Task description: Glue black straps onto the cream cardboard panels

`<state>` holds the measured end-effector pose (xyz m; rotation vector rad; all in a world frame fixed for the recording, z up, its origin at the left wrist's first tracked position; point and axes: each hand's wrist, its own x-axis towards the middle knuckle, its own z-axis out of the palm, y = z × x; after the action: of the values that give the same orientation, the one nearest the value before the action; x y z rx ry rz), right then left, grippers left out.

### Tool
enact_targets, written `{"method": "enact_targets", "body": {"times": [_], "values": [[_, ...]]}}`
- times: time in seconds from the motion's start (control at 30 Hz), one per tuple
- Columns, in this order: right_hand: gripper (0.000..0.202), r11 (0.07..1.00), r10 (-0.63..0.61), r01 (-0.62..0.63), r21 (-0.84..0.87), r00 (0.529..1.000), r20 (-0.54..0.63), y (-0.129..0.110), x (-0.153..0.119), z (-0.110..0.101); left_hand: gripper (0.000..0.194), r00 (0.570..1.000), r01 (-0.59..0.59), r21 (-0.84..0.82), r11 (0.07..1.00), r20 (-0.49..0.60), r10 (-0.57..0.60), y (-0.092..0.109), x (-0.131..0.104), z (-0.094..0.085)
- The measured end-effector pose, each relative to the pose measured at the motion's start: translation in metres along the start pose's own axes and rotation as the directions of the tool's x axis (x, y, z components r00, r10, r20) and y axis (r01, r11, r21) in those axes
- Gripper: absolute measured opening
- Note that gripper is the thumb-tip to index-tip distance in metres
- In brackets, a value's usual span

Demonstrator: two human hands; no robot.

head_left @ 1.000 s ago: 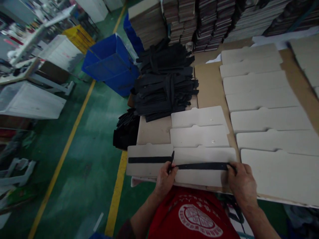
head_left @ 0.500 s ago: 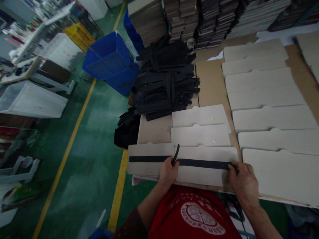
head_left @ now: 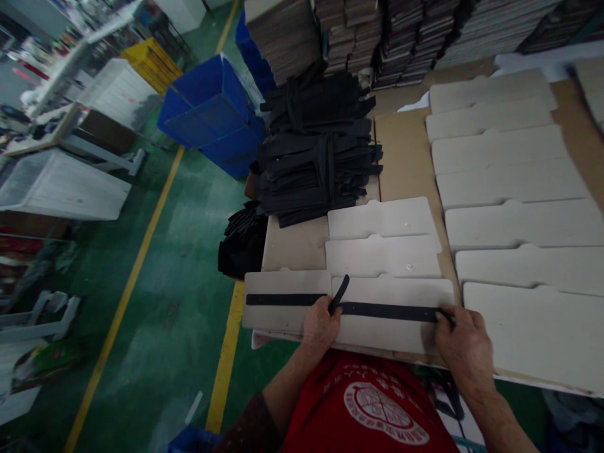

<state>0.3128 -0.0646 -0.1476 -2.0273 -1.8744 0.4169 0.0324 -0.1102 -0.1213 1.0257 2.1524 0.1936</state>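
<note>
A black strip stretches between my two hands across a pale grey board at the table's front. My left hand pinches its left part, and a short free end sticks up past the fingers. At the board's right edge, my right hand is closed on the other end. To the left lies another pale board with a black strip lying along it. Behind, more pale boards overlap in a column.
Tied bundles of black strips lie at the table's back left. More boards overlap in a column on the right. Stacked sheets rise at the back. Blue bins stand on the green floor, left of the table.
The view has shifted slightly. Both hands keep hold of the strip in nearly the same place; its free end by my left hand now leans further right.
</note>
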Motion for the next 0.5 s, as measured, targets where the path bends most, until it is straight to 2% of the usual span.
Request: {"method": "enact_targets", "body": {"times": [0.33, 0.5], "values": [[0.031, 0.999, 0.028, -0.028, -0.029, 0.999, 0.016, -0.0045, -0.0005, -0.0006, 0.027, 1.000, 0.020, 0.049, 0.999, -0.004, -0.020, 0.0039, 0.0002, 0.0001], [0.031, 0.998, 0.029, -0.028, -0.048, 0.999, 0.022, -0.0028, -0.0008, 0.0008, 0.024, 1.000, 0.016, 0.068, 0.998, -0.009, -0.016, 0.0026, 0.0001, 0.0021]]}}
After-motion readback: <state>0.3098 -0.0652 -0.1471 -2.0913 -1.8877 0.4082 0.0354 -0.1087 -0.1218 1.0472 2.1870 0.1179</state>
